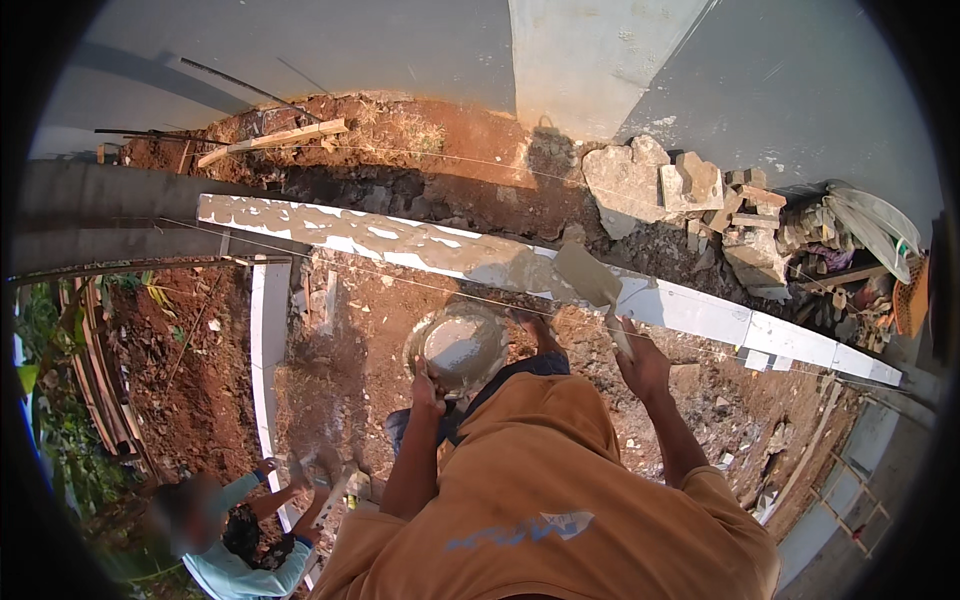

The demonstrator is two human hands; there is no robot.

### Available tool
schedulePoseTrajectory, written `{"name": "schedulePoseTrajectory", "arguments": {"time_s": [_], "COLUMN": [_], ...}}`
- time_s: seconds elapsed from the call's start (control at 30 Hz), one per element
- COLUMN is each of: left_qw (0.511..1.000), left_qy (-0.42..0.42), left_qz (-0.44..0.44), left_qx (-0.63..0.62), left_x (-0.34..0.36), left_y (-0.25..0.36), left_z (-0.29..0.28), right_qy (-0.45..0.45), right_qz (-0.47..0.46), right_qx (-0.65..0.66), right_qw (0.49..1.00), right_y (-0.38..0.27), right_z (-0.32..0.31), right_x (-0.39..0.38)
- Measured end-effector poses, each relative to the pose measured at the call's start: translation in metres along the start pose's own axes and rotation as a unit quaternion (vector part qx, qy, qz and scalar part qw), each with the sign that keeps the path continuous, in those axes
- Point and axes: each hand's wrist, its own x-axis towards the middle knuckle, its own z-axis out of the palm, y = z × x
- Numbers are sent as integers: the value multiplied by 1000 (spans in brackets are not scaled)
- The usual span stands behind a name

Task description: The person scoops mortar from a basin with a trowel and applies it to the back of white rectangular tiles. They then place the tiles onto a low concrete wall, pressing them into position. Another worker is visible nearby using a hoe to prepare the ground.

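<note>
The person, in an orange shirt, is standing above a trench site, looking down over a long white block wall (700,312) that is running diagonally from upper left to lower right.

Left hand (428,392): grip is closing on the rim of a round metal pan (460,347). The pan is holding wet grey mortar and is sitting in front of the chest, just below the wall's near edge.

Right hand (642,362): grip is wrapping narrow around the handle of a trowel (590,278). The flat blade is carrying grey mortar and is lying over the top of the wall, tilted; contact with the wall top is hard to tell.

The left stretch of the wall top is already wearing a patchy layer of wet mortar (420,245); the right stretch is looking bare and white. A thin string line (400,282) is running along the wall on the near side.

Beyond the wall, red earth (420,170) and a pile of broken stones and bricks (700,200) are lying against a grey wall. A wooden plank (275,140) is resting on the soil at upper left.

At lower left, another person (235,545) in a light blue top is crouching beside a second white block course (268,340), well apart from the pan and trowel.
</note>
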Motion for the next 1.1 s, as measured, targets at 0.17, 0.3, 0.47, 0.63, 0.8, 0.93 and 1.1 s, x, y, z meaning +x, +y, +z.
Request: {"name": "schedulePoseTrajectory", "arguments": {"time_s": [0.17,0.3,0.47,0.63,0.8,0.93,1.1], "left_qw": [1000,999,1000,999,999,1000,997], "left_qy": [22,18,10,1,-24,16,-43], "left_qz": [2,-9,7,16,26,-5,54], "left_qx": [-12,-28,-27,-32,-1,19,44], "left_x": [-1,6,5,-4,-21,-39,-98], "left_y": [3,-1,0,8,9,15,36], "left_z": [8,1,3,3,5,16,27], "right_qy": [11,17,19,25,-45,-220,-272], "right_qz": [-84,-99,-95,-91,-128,-245,-272], "right_qx": [-103,-115,-111,-116,-95,-123,-181], "right_qw": [991,988,989,989,986,936,905], "right_y": [41,52,49,61,18,-67,-128], "right_z": [4,6,-7,-5,1,46,244], "right_x": [-7,-2,4,8,12,42,77]}}
